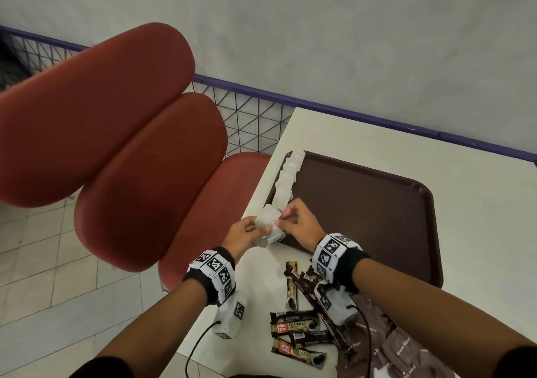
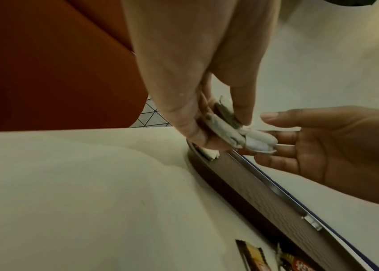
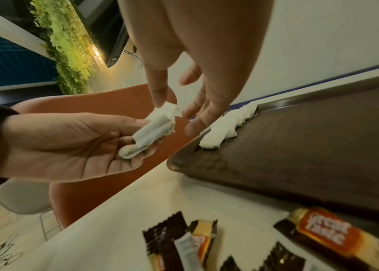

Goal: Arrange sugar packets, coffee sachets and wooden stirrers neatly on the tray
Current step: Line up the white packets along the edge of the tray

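Holding spare white packets (image 1: 268,226) in your left hand (image 1: 242,236), your right hand (image 1: 299,226) pinches one for the tray's (image 1: 377,203) left row (image 1: 286,178).

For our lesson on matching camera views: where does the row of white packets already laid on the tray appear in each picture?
Head: row of white packets along the tray's left rim, centre.
Left wrist: one packet end shows just below the left hand, centre.
Right wrist: on the tray's far edge, right of centre.
Shared landmark: the tray.
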